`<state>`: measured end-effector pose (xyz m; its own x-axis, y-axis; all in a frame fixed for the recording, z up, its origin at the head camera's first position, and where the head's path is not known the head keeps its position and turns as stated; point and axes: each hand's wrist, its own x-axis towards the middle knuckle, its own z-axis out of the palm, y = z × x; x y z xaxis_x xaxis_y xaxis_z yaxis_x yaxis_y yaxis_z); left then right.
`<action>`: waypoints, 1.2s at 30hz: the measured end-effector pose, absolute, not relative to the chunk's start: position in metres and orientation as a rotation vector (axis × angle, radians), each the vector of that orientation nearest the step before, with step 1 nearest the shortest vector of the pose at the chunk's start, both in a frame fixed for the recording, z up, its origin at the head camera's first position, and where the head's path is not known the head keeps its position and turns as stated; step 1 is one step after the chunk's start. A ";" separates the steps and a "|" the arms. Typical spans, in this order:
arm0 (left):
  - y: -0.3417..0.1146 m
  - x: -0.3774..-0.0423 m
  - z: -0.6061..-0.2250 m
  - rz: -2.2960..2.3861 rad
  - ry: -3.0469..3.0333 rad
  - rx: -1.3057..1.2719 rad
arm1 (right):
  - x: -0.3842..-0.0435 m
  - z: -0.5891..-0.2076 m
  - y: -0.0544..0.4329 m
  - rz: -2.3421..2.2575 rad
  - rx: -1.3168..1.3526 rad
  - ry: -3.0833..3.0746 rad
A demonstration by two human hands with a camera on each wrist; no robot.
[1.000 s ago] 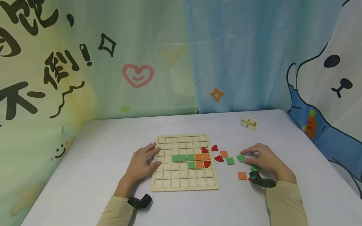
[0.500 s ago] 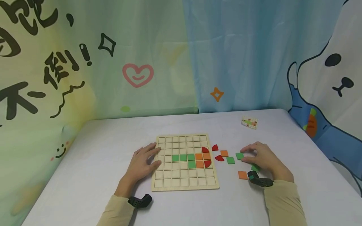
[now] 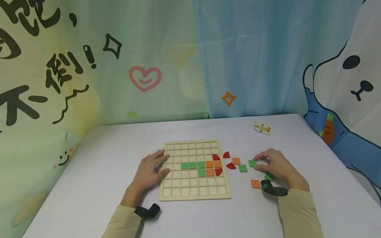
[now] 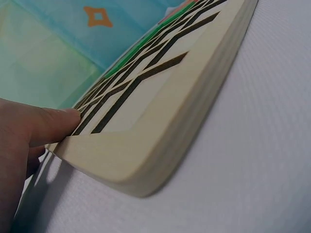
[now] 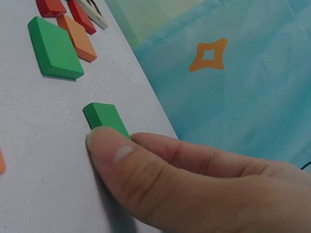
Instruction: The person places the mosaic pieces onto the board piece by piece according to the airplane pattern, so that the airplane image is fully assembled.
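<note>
A wooden grid board lies flat on the table, with green, orange and red pieces set in some of its cells. My left hand rests on the board's left edge, fingers spread; in the left wrist view its thumb touches the top of the frame. To the right of the board, my right hand pinches a green square tile between thumb and finger. That tile looks slightly raised from the cloth at one end, though its hidden end cannot be judged. Another green tile lies under the right palm.
Between board and right hand lie a green tile, an orange square and two red quarter-circle pieces. A second orange square sits nearer me. A small patterned card is at the table's back right. Printed curtains stand behind.
The right hand has shifted slightly left and away from me, and the green tile at its fingertips has turned straighter. The left hand and the board have stayed put.
</note>
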<state>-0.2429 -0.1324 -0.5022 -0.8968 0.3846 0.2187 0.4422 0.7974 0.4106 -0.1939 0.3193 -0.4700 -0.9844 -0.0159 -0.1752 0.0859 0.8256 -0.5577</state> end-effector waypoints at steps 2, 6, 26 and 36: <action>-0.132 -0.243 -0.502 -0.694 -2.863 -0.656 | -0.194 -0.470 0.319 -0.878 0.072 2.829; -0.132 -0.244 -0.503 -0.685 -2.870 -0.655 | -0.195 -0.469 0.318 -0.879 0.085 2.823; -0.134 -0.246 -0.504 -0.704 -2.864 -0.668 | -0.204 -0.464 0.305 -0.818 0.099 2.919; -0.134 -0.245 -0.503 -0.715 -2.885 -0.659 | -0.204 -0.454 0.290 -0.797 0.106 2.977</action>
<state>-0.2454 -0.1341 -0.5030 -0.9018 0.3863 0.1936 0.4320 0.7964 0.4233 -0.2043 0.2903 -0.4537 -0.9960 0.0515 -0.0734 0.0813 0.8641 -0.4968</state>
